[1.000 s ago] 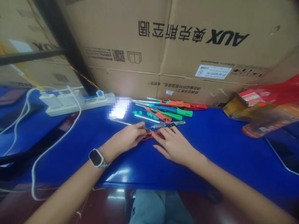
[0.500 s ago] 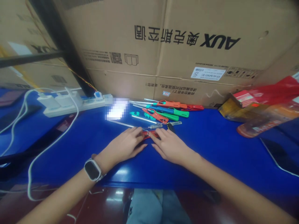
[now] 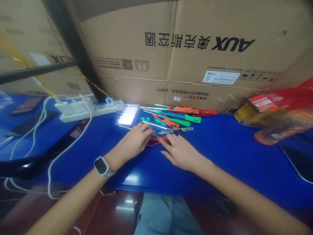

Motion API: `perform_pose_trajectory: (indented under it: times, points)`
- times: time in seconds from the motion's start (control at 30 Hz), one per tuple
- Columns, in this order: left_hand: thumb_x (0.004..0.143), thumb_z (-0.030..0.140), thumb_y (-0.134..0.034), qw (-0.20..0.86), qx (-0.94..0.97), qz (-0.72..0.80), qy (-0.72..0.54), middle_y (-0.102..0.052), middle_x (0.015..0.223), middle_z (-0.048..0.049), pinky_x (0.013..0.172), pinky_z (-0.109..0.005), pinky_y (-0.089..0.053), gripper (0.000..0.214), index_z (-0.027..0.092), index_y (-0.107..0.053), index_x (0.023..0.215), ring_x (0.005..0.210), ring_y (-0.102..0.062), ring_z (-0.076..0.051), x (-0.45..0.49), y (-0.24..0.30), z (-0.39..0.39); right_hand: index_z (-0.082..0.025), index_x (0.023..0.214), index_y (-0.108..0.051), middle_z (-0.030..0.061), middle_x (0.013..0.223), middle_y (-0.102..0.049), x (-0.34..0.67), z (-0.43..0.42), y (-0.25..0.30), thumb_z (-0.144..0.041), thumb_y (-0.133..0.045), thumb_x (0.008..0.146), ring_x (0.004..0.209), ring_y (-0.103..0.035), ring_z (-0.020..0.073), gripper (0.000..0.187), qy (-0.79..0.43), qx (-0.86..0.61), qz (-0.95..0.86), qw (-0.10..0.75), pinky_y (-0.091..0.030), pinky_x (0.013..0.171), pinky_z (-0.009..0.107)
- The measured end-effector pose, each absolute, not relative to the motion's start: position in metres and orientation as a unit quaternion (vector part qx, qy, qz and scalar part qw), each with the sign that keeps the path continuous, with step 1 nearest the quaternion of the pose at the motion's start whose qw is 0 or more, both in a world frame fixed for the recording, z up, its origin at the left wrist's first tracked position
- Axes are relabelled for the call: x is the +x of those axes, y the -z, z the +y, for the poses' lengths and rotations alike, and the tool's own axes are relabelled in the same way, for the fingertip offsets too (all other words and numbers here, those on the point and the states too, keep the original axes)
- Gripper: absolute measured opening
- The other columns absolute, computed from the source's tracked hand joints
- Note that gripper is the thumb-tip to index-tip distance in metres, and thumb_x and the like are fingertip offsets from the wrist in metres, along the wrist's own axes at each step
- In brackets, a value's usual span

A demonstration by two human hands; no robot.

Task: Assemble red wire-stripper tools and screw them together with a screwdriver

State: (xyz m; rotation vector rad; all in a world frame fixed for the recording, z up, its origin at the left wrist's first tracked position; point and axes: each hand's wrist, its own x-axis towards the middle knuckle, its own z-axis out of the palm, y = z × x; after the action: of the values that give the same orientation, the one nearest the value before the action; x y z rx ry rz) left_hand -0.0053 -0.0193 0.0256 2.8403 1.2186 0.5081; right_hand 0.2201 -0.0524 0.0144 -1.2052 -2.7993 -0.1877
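Red lighter (image 3: 157,140) lies on the blue table (image 3: 232,153), the left hand (image 3: 135,142) pinching its nozzle end and the right hand (image 3: 181,151) pressing its handle with extended fingers. A slip would likely knock it into the lighter pile (image 3: 176,116) just behind. The cardboard box (image 3: 195,65) stands closed, contents unseen.

Lighting even and moderately bright from overhead. Glare patches on the near edge of the blue counter (image 3: 227,143) and on the floor below. A blown-out, pixelated white patch (image 3: 127,115) sits far centre. Strong wide-angle bending at left and right edges; corners soft, overall slight blur.
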Motion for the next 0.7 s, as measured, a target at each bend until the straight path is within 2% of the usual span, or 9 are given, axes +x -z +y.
perform_pose_trajectory:
  times: [0.1,0.2,0.3,0.43,0.6,0.7]
  points:
    - [0.090,0.012,-0.059,0.021,0.923,0.371,-0.099,-0.063,0.102,-0.0077,0.086,-0.036,-0.045,0.015,0.017,-0.068,0.101,0.098,-0.057,-0.023,-0.003,-0.030,0.004,-0.008,0.142,-0.053,0.0211,0.121,-0.059,0.220,-0.052,-0.016,-0.040,-0.040,0.102,0.109,-0.057,0.0315,0.053,0.064,-0.397,-0.914,0.041,-0.048,0.092,0.046]
    - [0.091,0.020,-0.062,0.022,0.927,0.367,-0.074,-0.064,0.097,-0.0061,0.083,-0.034,-0.045,0.007,0.018,-0.068,0.091,0.090,-0.059,-0.021,0.002,-0.033,0.014,-0.009,0.142,-0.053,0.0202,0.119,-0.059,0.220,-0.053,-0.018,-0.042,-0.039,0.102,0.108,-0.057,0.0309,0.053,0.062,-0.401,-0.913,0.036,-0.048,0.090,0.045]
    - [0.091,0.023,-0.063,0.028,0.923,0.376,-0.081,-0.065,0.094,-0.0065,0.080,-0.032,-0.045,0.009,0.016,-0.068,0.090,0.087,-0.061,-0.020,0.004,-0.033,0.014,-0.010,0.142,-0.053,0.0200,0.118,-0.059,0.219,-0.053,-0.019,-0.042,-0.039,0.102,0.108,-0.057,0.0305,0.053,0.060,-0.405,-0.912,0.037,-0.048,0.091,0.045]
    - [0.091,0.016,-0.060,0.070,0.918,0.377,-0.100,-0.067,0.093,-0.0055,0.076,-0.029,-0.046,0.008,0.016,-0.067,0.093,0.086,-0.063,-0.019,0.002,-0.031,0.014,-0.010,0.142,-0.053,0.0201,0.119,-0.059,0.218,-0.054,-0.020,-0.043,-0.039,0.102,0.108,-0.057,0.0304,0.054,0.059,-0.410,-0.909,0.033,-0.048,0.091,0.045]
    - [0.088,0.017,-0.063,0.123,0.907,0.393,-0.094,-0.069,0.079,-0.0018,0.065,-0.025,-0.042,0.005,0.017,-0.067,0.091,0.072,-0.062,-0.016,0.003,-0.029,0.024,-0.011,0.142,-0.053,0.0200,0.120,-0.059,0.217,-0.055,-0.023,-0.043,-0.038,0.102,0.108,-0.057,0.0307,0.053,0.055,-0.416,-0.907,0.025,-0.047,0.091,0.045]
    - [0.088,0.017,-0.063,0.126,0.914,0.376,-0.084,-0.070,0.080,-0.0024,0.066,-0.026,-0.042,0.005,0.017,-0.068,0.089,0.072,-0.062,-0.016,0.003,-0.029,0.029,-0.012,0.142,-0.053,0.0199,0.120,-0.059,0.216,-0.055,-0.025,-0.044,-0.039,0.102,0.108,-0.057,0.0309,0.053,0.052,-0.422,-0.905,0.018,-0.047,0.091,0.046]
